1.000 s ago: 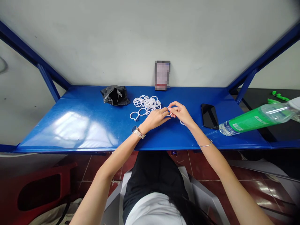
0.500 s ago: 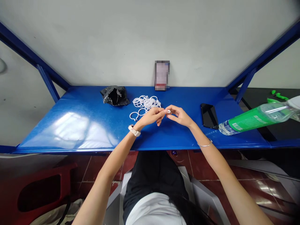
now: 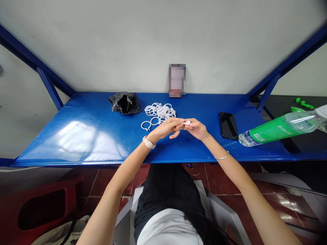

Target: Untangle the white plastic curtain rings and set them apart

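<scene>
Left hand (image 3: pixel 166 128), right hand (image 3: pixel 197 129), fingertips tight on white ring (image 3: pixel 187 122) over blue table (image 3: pixel 89 136), grey wall (image 3: pixel 153 41) behind

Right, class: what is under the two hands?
The blue table shows beneath the left hand and right hand. They pinch a small white piece; the hands cover most of it, so its shape is unclear.

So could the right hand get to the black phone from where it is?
Probably yes. The phone lies flat on the blue table, with only bare tabletop between it and the right hand. That hand is busy, pinching a small white piece with the left hand.
</scene>
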The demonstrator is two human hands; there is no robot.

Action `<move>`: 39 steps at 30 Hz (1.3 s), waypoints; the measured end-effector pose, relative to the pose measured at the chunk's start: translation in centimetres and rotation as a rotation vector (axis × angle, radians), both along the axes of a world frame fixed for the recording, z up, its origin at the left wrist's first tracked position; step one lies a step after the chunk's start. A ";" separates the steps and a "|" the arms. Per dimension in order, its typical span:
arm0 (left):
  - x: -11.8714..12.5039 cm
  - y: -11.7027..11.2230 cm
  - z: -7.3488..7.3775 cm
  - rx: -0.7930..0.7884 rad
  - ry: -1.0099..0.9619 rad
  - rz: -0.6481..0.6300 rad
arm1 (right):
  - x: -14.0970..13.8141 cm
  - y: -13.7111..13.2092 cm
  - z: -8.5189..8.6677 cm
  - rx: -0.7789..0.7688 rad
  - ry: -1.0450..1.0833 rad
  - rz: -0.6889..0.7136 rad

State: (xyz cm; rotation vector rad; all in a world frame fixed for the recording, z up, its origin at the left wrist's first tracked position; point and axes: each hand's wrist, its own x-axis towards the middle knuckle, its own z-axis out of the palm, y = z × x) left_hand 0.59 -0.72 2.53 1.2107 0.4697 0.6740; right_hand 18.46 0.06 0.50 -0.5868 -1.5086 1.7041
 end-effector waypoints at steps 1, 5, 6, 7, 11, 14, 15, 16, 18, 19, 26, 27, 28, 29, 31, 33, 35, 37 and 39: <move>0.2 -0.1 0.0 -0.027 -0.023 0.016 | -0.2 -0.1 -0.1 -0.034 0.037 -0.011; 0.9 -0.3 -0.3 -0.093 -0.058 0.028 | -0.7 -0.1 -0.4 -0.116 0.119 -0.033; 1.1 -0.3 -0.4 -0.103 -0.065 0.025 | -0.8 -0.1 -0.5 -0.136 0.124 -0.035; 1.2 -0.3 -0.5 -0.111 -0.074 0.023 | -0.8 -0.1 -0.6 -0.157 0.128 -0.036; 1.5 -0.2 -0.8 -0.140 -0.147 0.019 | -0.8 -0.1 -0.9 -0.263 0.184 -0.020; 1.3 -0.2 -0.6 -0.159 -0.164 0.021 | -0.6 -0.1 -0.6 -0.312 0.199 -0.016; 1.1 -0.2 -0.5 -0.151 -0.162 0.031 | -0.5 -0.1 -0.3 -0.311 0.191 -0.023; 0.9 -0.1 -0.4 -0.131 -0.157 0.054 | -0.5 -0.1 -0.1 -0.301 0.180 -0.039; 0.4 0.1 -0.3 -0.047 -0.125 0.126 | -0.4 -0.1 0.5 -0.246 0.128 -0.097; 0.1 0.2 -0.2 0.015 -0.087 0.177 | -0.3 -0.1 0.7 -0.196 0.075 -0.141; -1.2 1.3 -0.8 0.605 0.568 0.551 | 3.2 1.1 1.1 0.573 -0.803 -0.517; -1.3 1.4 -1.0 0.707 0.699 0.632 | 4.1 1.3 1.1 0.635 -0.929 -0.509; -1.5 1.6 -1.2 0.795 0.825 0.697 | 4.9 1.4 1.0 0.650 -1.036 -0.454; -1.6 1.7 -1.4 0.858 0.930 0.739 | 5.6 1.6 1.0 0.633 -1.120 -0.382; -1.8 1.9 -1.6 0.916 1.077 0.770 | 6.8 1.8 0.8 0.553 -1.223 -0.262; -2.0 1.9 -1.7 0.928 1.162 0.773 | 7.5 1.9 0.7 0.471 -1.252 -0.189; -2.0 1.8 -1.6 0.931 1.210 0.774 | 7.7 1.9 0.6 0.434 -1.276 -0.171; -2.0 1.7 -1.3 0.940 1.230 0.772 | 7.5 1.9 0.6 0.419 -1.319 -0.179; -1.9 1.5 -1.1 0.957 1.228 0.771 | 7.0 2.0 0.6 0.404 -1.347 -0.183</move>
